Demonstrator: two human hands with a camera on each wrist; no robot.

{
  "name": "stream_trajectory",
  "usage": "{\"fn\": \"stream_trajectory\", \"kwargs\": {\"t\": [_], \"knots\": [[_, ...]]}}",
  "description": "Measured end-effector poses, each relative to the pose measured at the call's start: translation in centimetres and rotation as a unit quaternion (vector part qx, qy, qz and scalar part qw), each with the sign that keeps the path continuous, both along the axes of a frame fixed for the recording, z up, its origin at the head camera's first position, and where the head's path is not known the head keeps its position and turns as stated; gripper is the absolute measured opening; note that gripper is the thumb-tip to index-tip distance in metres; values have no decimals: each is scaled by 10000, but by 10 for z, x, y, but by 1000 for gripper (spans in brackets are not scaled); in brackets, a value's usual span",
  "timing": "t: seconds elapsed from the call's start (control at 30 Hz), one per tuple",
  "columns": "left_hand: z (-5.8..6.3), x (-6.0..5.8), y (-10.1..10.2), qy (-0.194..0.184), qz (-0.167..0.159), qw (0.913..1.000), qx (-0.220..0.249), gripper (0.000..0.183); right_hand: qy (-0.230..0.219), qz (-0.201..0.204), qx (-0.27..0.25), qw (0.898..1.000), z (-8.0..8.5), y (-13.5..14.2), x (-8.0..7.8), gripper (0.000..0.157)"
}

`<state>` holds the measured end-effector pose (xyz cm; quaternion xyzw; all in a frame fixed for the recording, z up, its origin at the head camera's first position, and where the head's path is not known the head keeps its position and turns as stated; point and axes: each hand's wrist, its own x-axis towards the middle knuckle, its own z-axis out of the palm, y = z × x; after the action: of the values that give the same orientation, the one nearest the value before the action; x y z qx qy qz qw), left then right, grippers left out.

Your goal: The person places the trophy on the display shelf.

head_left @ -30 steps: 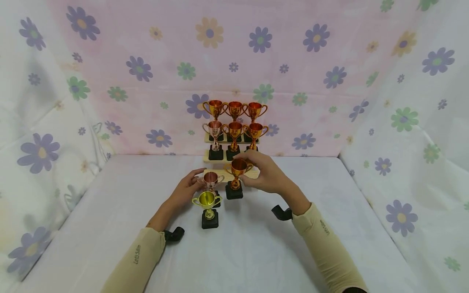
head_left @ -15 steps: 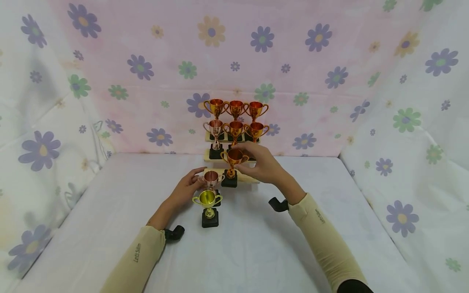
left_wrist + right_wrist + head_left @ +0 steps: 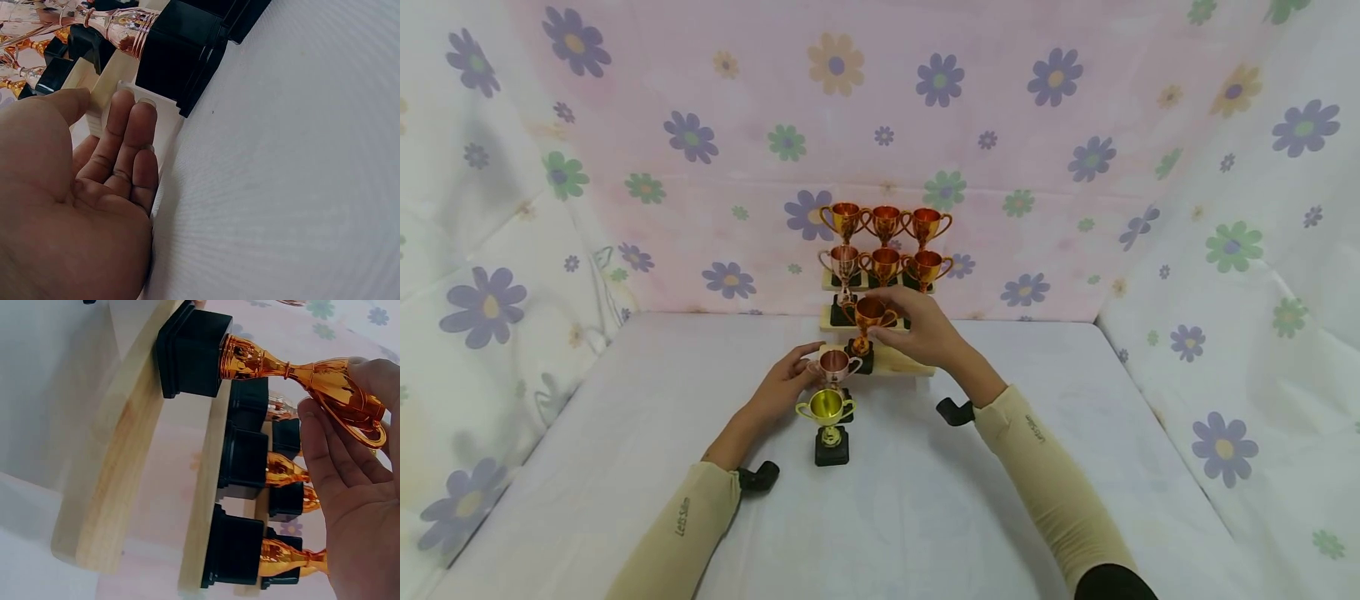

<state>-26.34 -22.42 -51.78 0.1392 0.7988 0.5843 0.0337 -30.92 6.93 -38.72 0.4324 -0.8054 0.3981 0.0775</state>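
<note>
My right hand (image 3: 917, 329) pinches the bowl of an orange-gold trophy cup (image 3: 250, 359) between thumb and fingers. The cup's black base meets the lowest board of a three-tier wooden stand (image 3: 115, 481), toward its left end. At that board's left end, my left hand (image 3: 778, 387) has its thumb and index finger about the wood, as the left wrist view shows (image 3: 94, 115). Before the stand, close to my left fingers, a rose-gold trophy cup (image 3: 834, 365) stands upright. A yellow-gold trophy cup (image 3: 827, 408) stands nearer to me, partly covering it.
The middle tier holds a rose-gold trophy cup (image 3: 844, 262) and orange-gold ones (image 3: 928, 265), partly hidden by my right hand. Three orange-gold trophy cups (image 3: 886, 221) line the top tier. A white cloth (image 3: 1000, 500) covers the table; flowered fabric (image 3: 880, 108) surrounds it.
My right hand has carried the orange-gold trophy cup back and to the left, from before the stand onto its lowest board. My left hand has stayed in place.
</note>
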Motion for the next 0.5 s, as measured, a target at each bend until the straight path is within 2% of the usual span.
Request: {"fn": "stream_trajectory", "kwargs": {"t": [0.13,0.5], "knots": [[-1,0,0,37,-16,10000,19,51,4,-64,99,9999,-4,-4,-4,54],[4,3,2,-151,32,9999,15,52,-95,-203,245,9995,-2,-15,-4,55]]}}
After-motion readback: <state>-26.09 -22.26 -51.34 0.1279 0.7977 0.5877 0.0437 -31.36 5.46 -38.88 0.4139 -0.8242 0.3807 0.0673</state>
